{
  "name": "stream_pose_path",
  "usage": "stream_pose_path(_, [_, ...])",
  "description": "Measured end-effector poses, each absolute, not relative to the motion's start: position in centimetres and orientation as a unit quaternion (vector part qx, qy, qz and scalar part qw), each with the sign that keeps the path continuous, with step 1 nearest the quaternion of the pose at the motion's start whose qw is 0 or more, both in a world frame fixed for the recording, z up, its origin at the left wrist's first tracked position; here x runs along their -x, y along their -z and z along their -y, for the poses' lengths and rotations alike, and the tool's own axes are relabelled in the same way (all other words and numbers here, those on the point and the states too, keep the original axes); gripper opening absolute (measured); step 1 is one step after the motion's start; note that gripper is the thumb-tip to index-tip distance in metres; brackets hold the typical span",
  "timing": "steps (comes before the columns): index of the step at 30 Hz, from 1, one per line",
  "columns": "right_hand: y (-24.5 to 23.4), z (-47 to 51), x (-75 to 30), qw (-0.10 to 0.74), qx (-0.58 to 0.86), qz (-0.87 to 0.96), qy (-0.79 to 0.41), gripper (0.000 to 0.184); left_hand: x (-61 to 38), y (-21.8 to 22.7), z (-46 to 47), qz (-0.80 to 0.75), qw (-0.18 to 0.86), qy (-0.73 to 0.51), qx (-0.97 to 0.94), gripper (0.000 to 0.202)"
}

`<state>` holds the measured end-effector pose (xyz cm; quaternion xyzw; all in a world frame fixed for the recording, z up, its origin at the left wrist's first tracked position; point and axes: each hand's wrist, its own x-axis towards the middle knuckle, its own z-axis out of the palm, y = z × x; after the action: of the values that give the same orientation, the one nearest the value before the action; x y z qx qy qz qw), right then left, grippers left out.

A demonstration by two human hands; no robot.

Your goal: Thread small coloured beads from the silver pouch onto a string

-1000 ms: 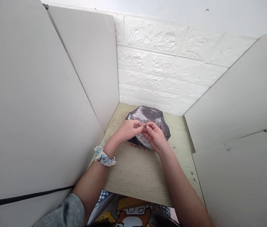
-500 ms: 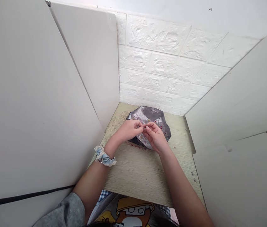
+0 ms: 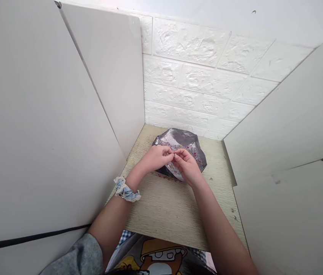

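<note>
Both my hands meet above a dark bag with a silvery lining [image 3: 180, 135], which lies on the wooden surface and holds many small coloured beads [image 3: 194, 154]. My left hand [image 3: 158, 157] is pinched, thumb against fingers; a blue scrunchie with lace edges [image 3: 127, 190] circles that wrist. My right hand [image 3: 188, 165] is pinched too, its fingertips touching those of the left. Whatever is between the fingertips is too small to make out. Part of the bag and beads is hidden beneath my hands.
White panels stand on the left [image 3: 115, 76] and right [image 3: 284, 114] of the wooden tabletop [image 3: 167, 206]. A white brick-pattern wall [image 3: 190, 80] closes the back. Small shiny pieces [image 3: 233, 214] lie near the right edge.
My right fingertips have shifted slightly left and come closer to the left ones. The bag and my left hand stay in place.
</note>
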<state>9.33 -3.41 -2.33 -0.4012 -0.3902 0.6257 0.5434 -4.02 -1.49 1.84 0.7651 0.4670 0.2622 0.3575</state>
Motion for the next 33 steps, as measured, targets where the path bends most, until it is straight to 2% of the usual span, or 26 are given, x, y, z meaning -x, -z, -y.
stream_pose_path(5, [2.9, 3.3, -9.6, 0.543, 0.409, 0.411, -0.607, 0.019, 4.1, -1.9, 1.4, -0.462, 0.358, -0.263, -0.768, 0.022])
stream_pose_path(10, [3.2, 3.1, -10.1, 0.547, 0.446, 0.481, -0.52, 0.013, 4.2, -1.9, 1.4, -0.442, 0.373, -0.274, -0.769, 0.026])
stream_pose_path(14, [2.6, 3.3, -10.0, 0.538, 0.477, 0.554, -0.419, 0.009, 4.2, -2.3, 1.7, -0.427, 0.442, -0.278, -0.738, 0.031])
stream_pose_path(18, [2.1, 3.7, -9.9, 0.527, 0.488, 0.574, -0.393, 0.011, 4.2, -2.4, 1.8, -0.392, 0.487, -0.281, -0.728, 0.035])
stream_pose_path(25, [2.3, 3.7, -10.4, 0.575, 0.481, 0.581, -0.318, 0.008, 4.2, -1.6, 1.2, -0.375, 0.491, -0.269, -0.739, 0.04])
stream_pose_path(33, [2.0, 3.8, -10.4, 0.581, 0.469, 0.596, -0.294, 0.007, 4.2, -1.7, 1.1, -0.36, 0.422, -0.326, -0.766, 0.036])
